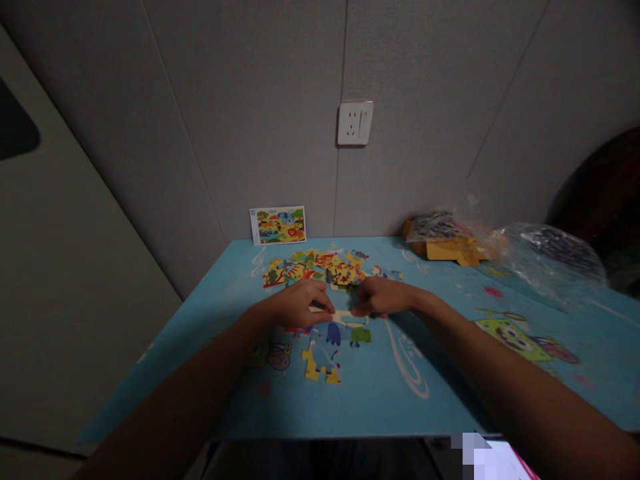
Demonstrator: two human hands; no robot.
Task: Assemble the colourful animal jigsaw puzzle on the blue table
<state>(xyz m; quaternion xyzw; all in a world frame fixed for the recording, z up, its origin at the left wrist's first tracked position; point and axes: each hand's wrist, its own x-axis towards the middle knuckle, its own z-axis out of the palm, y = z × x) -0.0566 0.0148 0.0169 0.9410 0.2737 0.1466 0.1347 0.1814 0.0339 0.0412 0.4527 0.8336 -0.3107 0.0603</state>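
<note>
My left hand [304,304] is closed, thumb and fingertips pinched on the left end of a pale strip of puzzle pieces [345,317]. At the strip's right end, my right hand [379,296] has its fingers curled and pressed down on it. Parts of the strip are hidden under the fingers. Just below it lie a blue puzzle piece [333,334] and a green puzzle piece [361,335]. Nearer to me rests a yellow and blue group of puzzle pieces [320,363]. Beyond both hands spreads a heap of loose puzzle pieces [327,263], mostly yellow and red.
A picture card [279,225] leans against the wall at the back of the blue table [400,407]. At the back right are an orange-yellow package [445,249] and a clear plastic bag [550,260]. A wall socket [355,124] sits above.
</note>
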